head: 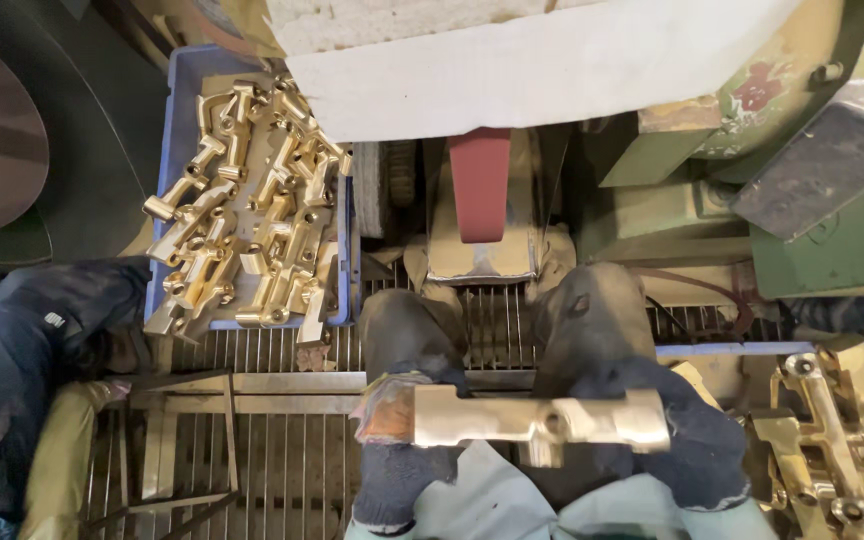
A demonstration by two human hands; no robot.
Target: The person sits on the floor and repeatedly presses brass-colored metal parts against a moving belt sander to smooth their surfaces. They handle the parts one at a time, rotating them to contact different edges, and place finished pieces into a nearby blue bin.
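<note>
Both my hands wear dark, worn work gloves. My left hand [402, 470] grips the left end of a long brass fitting [527, 418], and my right hand [697, 440] grips its right end. The fitting lies level across my lap, just in front of a red sanding belt [479, 180] on a grinding machine [482, 250]. A short threaded stub sticks out near the fitting's middle. The part is apart from the belt.
A blue tray [177, 110] at the upper left holds several brass fittings [252, 220]. More brass fittings [842, 440] lie in a pile at the lower right. A metal grate [282, 420] spans below. Another person's dark sleeve [42, 340] is at the left. Green machine housing [832, 200] stands at the right.
</note>
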